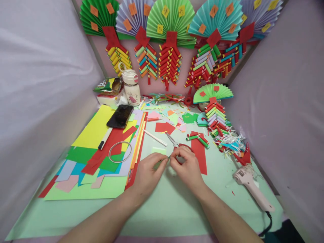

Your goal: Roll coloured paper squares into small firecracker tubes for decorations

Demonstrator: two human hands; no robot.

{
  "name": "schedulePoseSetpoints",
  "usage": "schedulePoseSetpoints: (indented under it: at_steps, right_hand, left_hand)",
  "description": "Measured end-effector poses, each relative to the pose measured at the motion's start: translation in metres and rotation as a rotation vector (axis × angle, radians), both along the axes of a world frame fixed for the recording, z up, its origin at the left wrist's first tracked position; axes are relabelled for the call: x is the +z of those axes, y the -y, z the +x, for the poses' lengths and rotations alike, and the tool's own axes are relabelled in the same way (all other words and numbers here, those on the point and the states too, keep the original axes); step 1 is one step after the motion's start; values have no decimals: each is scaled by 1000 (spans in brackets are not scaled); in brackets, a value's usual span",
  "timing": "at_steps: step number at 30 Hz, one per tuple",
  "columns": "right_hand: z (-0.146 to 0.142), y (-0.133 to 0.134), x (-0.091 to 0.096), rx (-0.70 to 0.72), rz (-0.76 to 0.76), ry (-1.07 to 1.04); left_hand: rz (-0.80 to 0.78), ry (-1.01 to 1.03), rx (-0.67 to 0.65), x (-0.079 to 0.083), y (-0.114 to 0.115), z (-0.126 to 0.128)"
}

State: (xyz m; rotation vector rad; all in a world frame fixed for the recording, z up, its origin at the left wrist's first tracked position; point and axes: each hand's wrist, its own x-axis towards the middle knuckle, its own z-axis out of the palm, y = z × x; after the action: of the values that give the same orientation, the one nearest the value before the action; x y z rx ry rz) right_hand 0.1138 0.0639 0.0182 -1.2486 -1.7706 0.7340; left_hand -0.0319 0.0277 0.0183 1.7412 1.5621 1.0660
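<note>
A thin green paper piece (169, 157) is pinched by the left hand (149, 171) and right hand (187, 167). Fine control is presumably gained thereby.

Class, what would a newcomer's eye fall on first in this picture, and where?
Probably the bright pleated paper fans, lined up along the back wall. Next, perhaps the left hand and right hand, close together above the table; then the pale glue gun at right.
</note>
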Motion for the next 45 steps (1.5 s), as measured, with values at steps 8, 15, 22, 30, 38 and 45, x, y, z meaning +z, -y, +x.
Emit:
schedulePoseSetpoints:
  at_steps: [8, 15, 22, 30, 38, 45]
  right_hand:
    - [9, -10, -2, -10, -396, -263]
    - [11, -11, -5, 0, -109, 116]
    - [10, -9, -9, 49, -205, 4]
    - [7, -8, -3, 111, -372, -211]
    - [19, -21, -1, -11, -503, -397]
    - [14, -12, -1, 67, -267, -311]
  left_hand:
    - [-129, 176, 113, 5, -1, 0]
    - [-601, 884, 173, 3, -13, 0]
    - [-625, 919, 165, 2, -12, 0]
    - [-602, 827, 73, -3, -9, 1]
    - [-637, 864, 112, 0, -12, -1]
    - [-530, 992, 124, 2, -13, -1]
